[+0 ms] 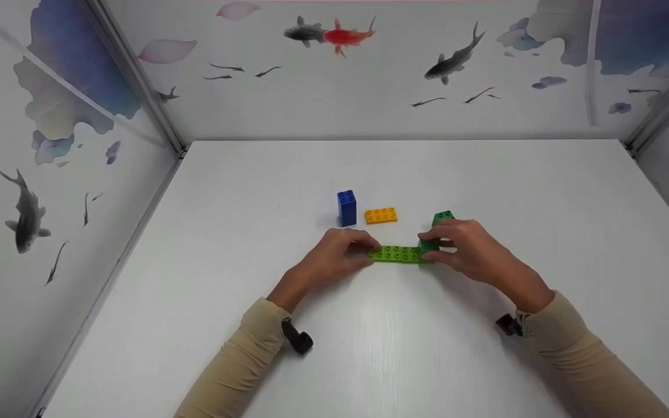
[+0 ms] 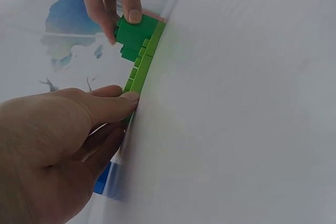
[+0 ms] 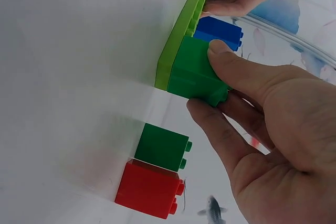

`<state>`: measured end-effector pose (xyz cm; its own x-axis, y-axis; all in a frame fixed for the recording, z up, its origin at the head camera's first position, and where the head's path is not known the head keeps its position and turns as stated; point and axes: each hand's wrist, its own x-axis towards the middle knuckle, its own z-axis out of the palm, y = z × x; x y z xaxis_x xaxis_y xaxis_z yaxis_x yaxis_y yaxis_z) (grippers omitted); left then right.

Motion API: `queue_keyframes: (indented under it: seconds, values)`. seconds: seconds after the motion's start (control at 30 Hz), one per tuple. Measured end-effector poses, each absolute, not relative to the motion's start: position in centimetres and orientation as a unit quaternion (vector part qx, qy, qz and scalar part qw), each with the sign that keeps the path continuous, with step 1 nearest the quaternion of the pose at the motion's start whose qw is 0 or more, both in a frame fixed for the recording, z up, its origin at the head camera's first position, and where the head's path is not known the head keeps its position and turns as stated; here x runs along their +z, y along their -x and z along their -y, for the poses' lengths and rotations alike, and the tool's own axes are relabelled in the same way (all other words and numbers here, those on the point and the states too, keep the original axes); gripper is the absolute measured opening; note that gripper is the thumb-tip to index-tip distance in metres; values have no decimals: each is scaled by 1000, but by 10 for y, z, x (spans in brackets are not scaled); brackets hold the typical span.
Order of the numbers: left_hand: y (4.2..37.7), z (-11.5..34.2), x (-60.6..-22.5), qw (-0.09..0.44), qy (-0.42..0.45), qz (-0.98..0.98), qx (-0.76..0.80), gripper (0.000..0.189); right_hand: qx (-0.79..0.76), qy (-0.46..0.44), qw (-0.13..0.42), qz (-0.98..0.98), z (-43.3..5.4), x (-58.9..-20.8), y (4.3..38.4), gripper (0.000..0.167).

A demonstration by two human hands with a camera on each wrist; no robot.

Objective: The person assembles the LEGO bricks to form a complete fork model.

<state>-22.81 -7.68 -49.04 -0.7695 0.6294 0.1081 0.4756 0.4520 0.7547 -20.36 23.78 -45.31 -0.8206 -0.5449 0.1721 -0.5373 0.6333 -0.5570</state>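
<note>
A long light green strip of studded toy bricks (image 1: 394,254), with a seam across it, lies low on the table between the hands. My left hand (image 1: 343,252) pinches its left end between thumb and fingers. On the strip's right end sits a dark green brick (image 3: 195,69), which my right hand (image 1: 471,251) grips by its sides with the thumb and fingertips. The brick's base is right against the strip in the right wrist view. In the head view the right fingers cover most of that brick.
Beyond the strip stand a tall blue brick (image 1: 347,209) and a flat yellow brick (image 1: 381,215). Past my right hand are another dark green brick (image 3: 163,147) and a red brick (image 3: 148,188), side by side. Printed walls (image 1: 369,104) border the white table.
</note>
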Motion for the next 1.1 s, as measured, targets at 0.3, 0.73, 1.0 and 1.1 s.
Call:
queue_keyframes:
  seconds: [0.3,0.73,1.0,1.1]
  values:
    - [230,78,-491,92,-334,-847,402,30,-276,287,12,-917,-236,-450,200,39]
    - [229,77,-491,91,-324,-847,411,29,-269,281,2,-921,-233,-453,198,40]
    - [229,78,-491,90,-327,-844,415,28,-259,302,-23,-917,-239,-455,200,52]
    - [229,77,-492,89,-327,-846,411,28,-269,298,-29,-916,-244,-453,202,57]
